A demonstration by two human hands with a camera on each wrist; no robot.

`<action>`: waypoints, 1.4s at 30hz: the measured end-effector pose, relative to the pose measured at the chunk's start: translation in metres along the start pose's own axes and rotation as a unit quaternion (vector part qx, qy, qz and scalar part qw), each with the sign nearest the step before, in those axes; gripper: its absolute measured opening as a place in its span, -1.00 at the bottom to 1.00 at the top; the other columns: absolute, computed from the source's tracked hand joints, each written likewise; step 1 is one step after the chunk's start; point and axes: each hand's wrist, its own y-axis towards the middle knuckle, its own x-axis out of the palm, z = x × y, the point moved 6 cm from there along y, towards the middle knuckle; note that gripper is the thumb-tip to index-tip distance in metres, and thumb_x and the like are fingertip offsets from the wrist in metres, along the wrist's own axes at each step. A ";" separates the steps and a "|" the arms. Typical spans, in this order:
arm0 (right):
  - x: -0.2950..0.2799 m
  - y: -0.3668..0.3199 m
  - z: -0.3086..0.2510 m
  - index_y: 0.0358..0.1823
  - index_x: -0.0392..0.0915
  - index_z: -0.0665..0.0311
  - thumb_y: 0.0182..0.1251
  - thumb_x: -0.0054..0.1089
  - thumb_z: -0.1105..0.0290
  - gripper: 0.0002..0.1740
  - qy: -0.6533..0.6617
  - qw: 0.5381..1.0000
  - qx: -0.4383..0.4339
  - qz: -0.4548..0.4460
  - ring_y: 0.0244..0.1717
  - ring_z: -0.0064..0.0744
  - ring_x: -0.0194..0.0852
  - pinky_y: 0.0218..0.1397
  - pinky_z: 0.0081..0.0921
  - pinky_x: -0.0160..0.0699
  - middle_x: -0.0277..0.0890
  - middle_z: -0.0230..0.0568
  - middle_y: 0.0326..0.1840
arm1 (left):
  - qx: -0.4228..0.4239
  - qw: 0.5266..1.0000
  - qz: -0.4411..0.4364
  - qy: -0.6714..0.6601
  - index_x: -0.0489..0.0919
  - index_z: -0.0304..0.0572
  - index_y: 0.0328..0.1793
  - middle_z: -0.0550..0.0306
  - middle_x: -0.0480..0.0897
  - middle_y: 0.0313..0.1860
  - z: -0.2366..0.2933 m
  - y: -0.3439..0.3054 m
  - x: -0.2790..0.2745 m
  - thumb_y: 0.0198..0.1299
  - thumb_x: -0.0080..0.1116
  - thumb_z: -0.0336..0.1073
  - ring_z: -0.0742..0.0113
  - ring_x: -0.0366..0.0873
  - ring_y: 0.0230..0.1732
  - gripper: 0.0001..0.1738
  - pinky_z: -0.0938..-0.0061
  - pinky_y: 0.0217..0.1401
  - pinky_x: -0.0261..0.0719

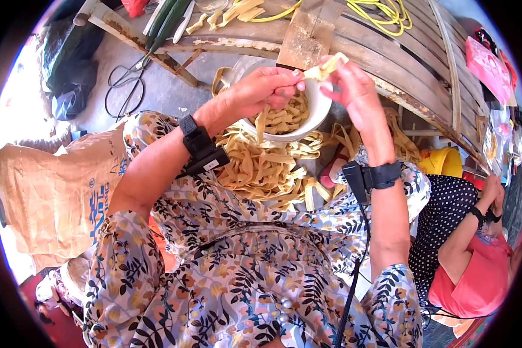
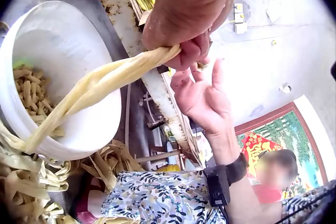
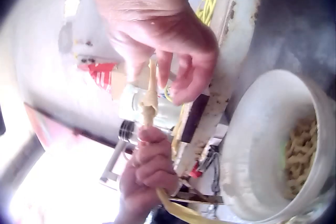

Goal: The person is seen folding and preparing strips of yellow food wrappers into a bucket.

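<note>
A pale yellow strip (image 1: 322, 71) with a knot-like bulge stretches between the two hands, above a white bucket (image 1: 319, 113). The left hand (image 1: 267, 90) grips it with curled fingers, and its long tail (image 2: 100, 85) hangs across the bucket's rim in the left wrist view. At the strip's upper end, the right hand (image 1: 356, 93) has thumb and a finger on either side of the tip, other fingers loosely bent; the right wrist view shows the bulge (image 3: 149, 100) between the hands. Short knotted pieces (image 1: 287, 116) lie inside the bucket.
Loose yellow strips (image 1: 261, 171) pile below the bucket. A slatted bench (image 1: 383, 64) crosses ahead, bearing a wooden block (image 1: 307, 35), yellow cord (image 1: 388, 17) and cucumbers (image 1: 168, 23). Scissors (image 1: 126, 90) are at left, above a brown sack (image 1: 58, 185). Another person (image 1: 470, 261) sits at right.
</note>
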 end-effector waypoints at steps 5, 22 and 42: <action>0.034 -0.006 0.003 -0.34 0.52 0.32 0.05 0.22 0.46 -0.85 -0.001 0.993 -0.008 -0.115 -0.64 -0.81 0.14 -0.67 -0.86 0.03 0.41 -0.39 -0.56 | 0.001 0.999 0.009 0.031 0.46 -0.18 -0.34 0.51 0.14 -0.72 0.000 0.001 0.002 0.30 -0.14 -0.20 0.70 -0.07 -0.74 -0.74 0.74 -0.68 -0.10; -0.006 0.040 -0.024 -0.49 0.44 0.29 0.08 0.18 0.46 -0.90 0.130 0.991 -0.014 -0.007 -0.73 -0.81 0.02 -0.71 -0.85 -0.06 0.26 -0.47 -0.65 | 0.095 0.918 0.100 0.372 0.53 -0.16 -0.40 0.47 0.23 -0.68 0.077 0.019 -0.024 0.22 -0.01 -0.17 0.70 0.08 -0.62 -0.74 0.75 -0.58 0.02; -0.011 0.098 -0.018 -0.47 0.49 0.35 0.06 0.22 0.43 -0.86 -0.018 0.981 -0.122 0.150 -0.71 -0.74 0.20 -0.70 -0.77 0.17 0.42 -0.37 -0.64 | 0.268 0.738 0.343 0.515 0.60 -0.20 -0.46 0.27 0.41 -0.72 0.110 0.060 -0.083 0.07 0.09 -0.19 0.53 0.29 -0.63 -0.76 0.57 -0.54 0.28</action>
